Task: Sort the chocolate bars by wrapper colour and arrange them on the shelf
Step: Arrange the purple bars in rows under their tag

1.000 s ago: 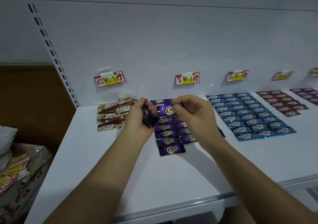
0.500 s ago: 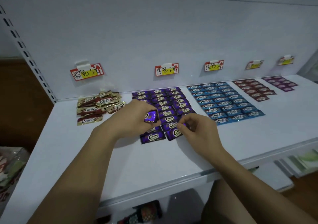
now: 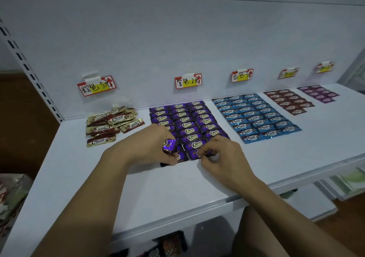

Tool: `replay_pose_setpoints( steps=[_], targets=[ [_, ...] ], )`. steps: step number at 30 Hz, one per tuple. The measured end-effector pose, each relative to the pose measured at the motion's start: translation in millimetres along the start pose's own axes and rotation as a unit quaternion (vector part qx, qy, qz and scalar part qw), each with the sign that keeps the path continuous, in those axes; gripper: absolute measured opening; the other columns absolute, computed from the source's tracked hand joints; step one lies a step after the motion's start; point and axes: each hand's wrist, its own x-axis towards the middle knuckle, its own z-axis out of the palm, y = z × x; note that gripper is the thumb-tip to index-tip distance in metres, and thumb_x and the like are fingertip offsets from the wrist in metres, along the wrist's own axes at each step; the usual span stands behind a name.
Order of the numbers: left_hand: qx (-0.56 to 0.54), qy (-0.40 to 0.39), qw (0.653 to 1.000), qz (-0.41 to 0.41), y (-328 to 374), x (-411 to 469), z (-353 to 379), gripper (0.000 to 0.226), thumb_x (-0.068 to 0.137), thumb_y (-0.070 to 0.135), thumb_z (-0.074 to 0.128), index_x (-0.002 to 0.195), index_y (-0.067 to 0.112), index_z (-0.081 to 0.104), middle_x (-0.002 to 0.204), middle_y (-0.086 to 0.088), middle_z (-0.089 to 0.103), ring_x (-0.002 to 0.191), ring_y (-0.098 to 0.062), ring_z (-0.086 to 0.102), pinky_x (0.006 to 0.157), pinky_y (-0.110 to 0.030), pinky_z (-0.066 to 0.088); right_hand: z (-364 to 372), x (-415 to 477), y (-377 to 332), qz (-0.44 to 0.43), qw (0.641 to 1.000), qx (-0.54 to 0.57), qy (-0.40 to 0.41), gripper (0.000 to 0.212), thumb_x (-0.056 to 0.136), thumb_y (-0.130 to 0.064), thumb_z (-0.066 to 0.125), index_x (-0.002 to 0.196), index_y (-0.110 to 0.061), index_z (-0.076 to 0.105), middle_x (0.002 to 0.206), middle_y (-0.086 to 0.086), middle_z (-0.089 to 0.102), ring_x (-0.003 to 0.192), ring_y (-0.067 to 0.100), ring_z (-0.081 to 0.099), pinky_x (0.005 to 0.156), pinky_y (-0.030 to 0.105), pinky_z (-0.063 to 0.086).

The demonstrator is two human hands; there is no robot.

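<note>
Purple chocolate bars (image 3: 186, 119) lie in neat rows in the middle of the white shelf (image 3: 162, 189). My left hand (image 3: 152, 146) grips a small bunch of purple bars (image 3: 169, 145) just above the front left of those rows. My right hand (image 3: 223, 158) pinches one purple bar (image 3: 194, 155) lying flat at the front of the block. Gold-and-brown bars (image 3: 110, 124) lie in a loose pile at the left. Blue bars (image 3: 254, 116), dark red bars (image 3: 289, 101) and mauve bars (image 3: 318, 93) lie in rows to the right.
Handwritten price tags (image 3: 187, 81) hang on the back panel above each group. A perforated upright (image 3: 29, 73) stands at the left. A box of mixed packets (image 3: 9, 195) sits low at the left. Lower shelves (image 3: 347, 181) show at the right.
The view swung left and down. My right hand brought a purple bar from above the rows down to the block's front edge. My left hand keeps its bunch of bars.
</note>
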Motion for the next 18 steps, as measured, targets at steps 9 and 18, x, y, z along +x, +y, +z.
replay_pose_setpoints(
  steps=[9,18],
  targets=[
    [-0.003,-0.004,1.000,-0.004,-0.5,-1.1,0.2,0.012,0.076,0.027,0.080,0.077,0.017,0.073,0.074,0.005,0.073,0.072,-0.015,0.068,0.072,-0.046,0.055,0.3,0.7,0.6,-0.018,1.000,-0.001,0.005,0.013,0.077,-0.016,0.080,0.086,-0.026,0.079,0.089,-0.013,0.066,0.087,0.007,0.059,0.076,0.020,0.047],
    [-0.133,0.039,0.990,0.019,12.2,-5.0,-6.4,0.003,0.088,0.021,0.077,0.086,0.020,0.076,0.075,0.010,0.073,0.069,-0.008,0.068,0.064,-0.027,0.055,-4.7,4.6,1.2,0.017,0.987,0.130,0.097,0.022,0.081,-0.006,0.072,0.091,-0.025,0.071,0.089,-0.018,0.066,0.081,0.009,0.062,0.065,0.009,0.044]
  ],
)
